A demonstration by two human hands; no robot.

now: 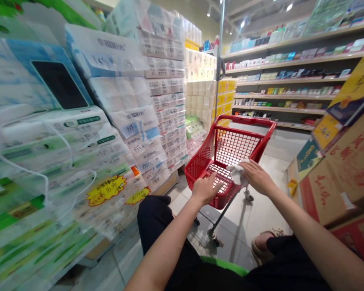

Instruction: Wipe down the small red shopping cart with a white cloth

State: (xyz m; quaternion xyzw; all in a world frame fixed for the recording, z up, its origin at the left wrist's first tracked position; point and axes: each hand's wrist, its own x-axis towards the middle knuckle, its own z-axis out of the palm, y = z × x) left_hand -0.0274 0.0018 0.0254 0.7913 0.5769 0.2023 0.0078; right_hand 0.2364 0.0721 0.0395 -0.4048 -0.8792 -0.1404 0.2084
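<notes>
While left hand [204, 188] clamps red mesh cart [230, 147] rim, right hand [256, 176] pinches crumpled white cloth [237, 173].

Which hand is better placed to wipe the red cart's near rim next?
Probably the right hand: it holds the white cloth against the cart rim. The left hand grips the same rim beside it, apparently steadying the cart.

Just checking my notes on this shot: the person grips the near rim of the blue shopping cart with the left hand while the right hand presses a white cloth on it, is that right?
Not quite: the shopping cart is red, not blue, as the head view shows. The rest holds: the left hand grips its near rim while the right hand presses a white cloth on it.
</notes>
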